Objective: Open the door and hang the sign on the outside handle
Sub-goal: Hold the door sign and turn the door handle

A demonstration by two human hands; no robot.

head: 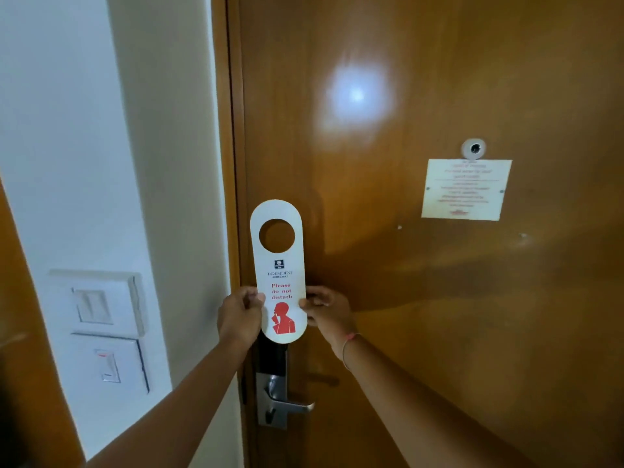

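A white "Please do not disturb" sign (pixel 279 275) with a round hole near its top and a red figure at the bottom stands upright in front of the closed wooden door (pixel 439 298). My left hand (pixel 238 319) pinches its lower left edge and my right hand (pixel 326 310) pinches its lower right edge. Below the sign sits the metal lock plate with the inside lever handle (pixel 287 405), pointing right. Neither hand touches the handle. The outside handle is hidden behind the door.
The wooden door frame (pixel 233 163) runs along the door's left edge. A white wall at the left carries two switch plates (pixel 104 305) (pixel 111 363). On the door are a peephole (pixel 474 149) and a printed notice (pixel 466 189).
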